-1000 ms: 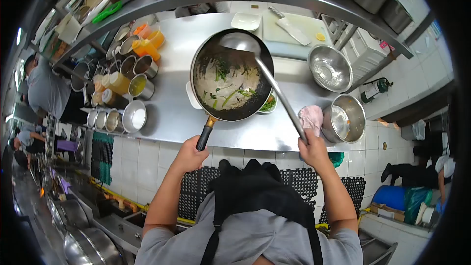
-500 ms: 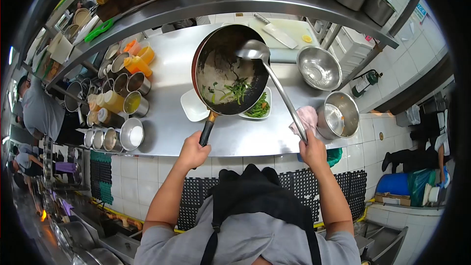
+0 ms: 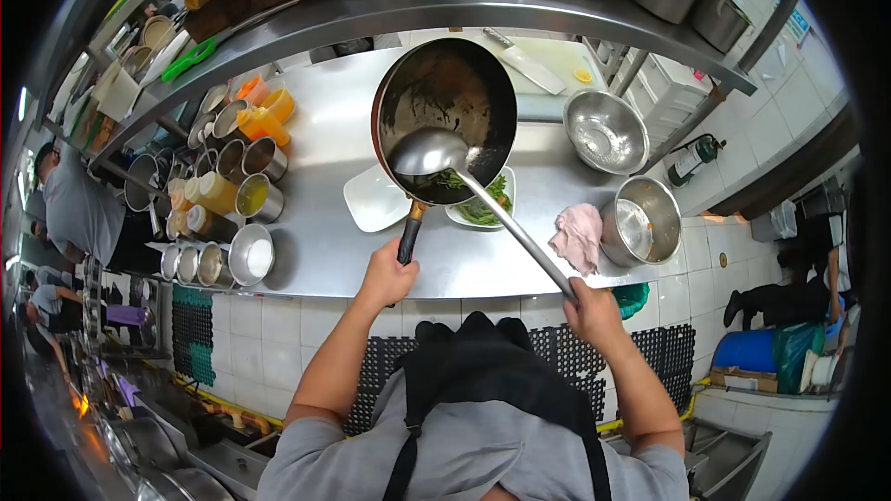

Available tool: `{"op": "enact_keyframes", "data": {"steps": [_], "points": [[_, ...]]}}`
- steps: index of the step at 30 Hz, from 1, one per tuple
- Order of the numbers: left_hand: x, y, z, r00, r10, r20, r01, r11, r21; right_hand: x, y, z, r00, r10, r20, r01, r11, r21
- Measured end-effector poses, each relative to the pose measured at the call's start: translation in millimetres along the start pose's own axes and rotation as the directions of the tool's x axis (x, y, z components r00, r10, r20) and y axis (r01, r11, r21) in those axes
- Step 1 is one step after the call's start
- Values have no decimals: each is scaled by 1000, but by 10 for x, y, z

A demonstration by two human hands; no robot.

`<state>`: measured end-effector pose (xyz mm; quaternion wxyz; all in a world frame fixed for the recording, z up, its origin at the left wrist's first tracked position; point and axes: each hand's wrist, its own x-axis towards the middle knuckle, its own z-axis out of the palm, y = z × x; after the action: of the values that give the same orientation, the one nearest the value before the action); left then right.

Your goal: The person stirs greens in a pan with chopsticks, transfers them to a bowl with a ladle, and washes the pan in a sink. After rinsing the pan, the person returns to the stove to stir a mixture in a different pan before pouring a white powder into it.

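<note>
- In a tiled kitchen, a steel counter (image 3: 325,255) is overhung by a shelf (image 3: 464,14), with bottles (image 3: 212,191) grouped at the left.
- A white dish (image 3: 375,209) is seen just beyond the left hand (image 3: 387,274), partly hidden by the pan (image 3: 464,79).
- The pan's handle (image 3: 408,239) is gripped by that hand, fingers closed round it; a firm, steady wrist is judged best, so that the rim is not knocked about as the ladle (image 3: 429,150) is worked.
- The pan is held out ahead of the left hand, slightly to its right, above the counter; whether either dish is touched cannot be told.
- Greens (image 3: 453,179) are gathered at the pan's near side, beside the ladle's bowl; short, light strokes along the wall are advised, with the rim held low so that little is spilled.
- More greens are heaped in a second dish (image 3: 511,187), set right of the handle.
- The ladle's shaft end is clamped in the right hand (image 3: 594,313), well apart from the pan, near a pink cloth (image 3: 577,237).
</note>
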<state>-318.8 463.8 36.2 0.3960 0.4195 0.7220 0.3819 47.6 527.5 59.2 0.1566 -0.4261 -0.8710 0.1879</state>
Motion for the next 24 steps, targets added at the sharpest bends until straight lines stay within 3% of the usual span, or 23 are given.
{"op": "enact_keyframes", "data": {"steps": [1,3,7,9,12,16,19,24], "points": [[26,-31,-11,1000,3,9,-3,1000,3,85,96,-3,1000,0,4,1,999,-46],[67,-104,-45,992,126,-27,-117,970,212,197,285,-75,998,-17,-66,4,982,-190],[73,-21,-81,989,143,-39,-126,947,297,175,586,-426,994,-78,-71,51,942,-332],[91,-39,-62,981,186,-53,-156,923,352,181,575,-444,996,-46,-76,19,948,-317],[92,-17,17,984,169,-62,-133,915,381,244,546,-324,993,-60,-101,47,990,-132],[116,39,27,987,155,-53,-119,902,414,346,561,-467,994,-92,-62,78,978,-194],[145,-48,25,968,238,-81,-184,891,415,336,686,-701,993,-113,-14,106,960,-259],[167,-89,151,953,275,-123,-186,859,477,360,674,-596,992,-111,-59,96,971,-220]]}}
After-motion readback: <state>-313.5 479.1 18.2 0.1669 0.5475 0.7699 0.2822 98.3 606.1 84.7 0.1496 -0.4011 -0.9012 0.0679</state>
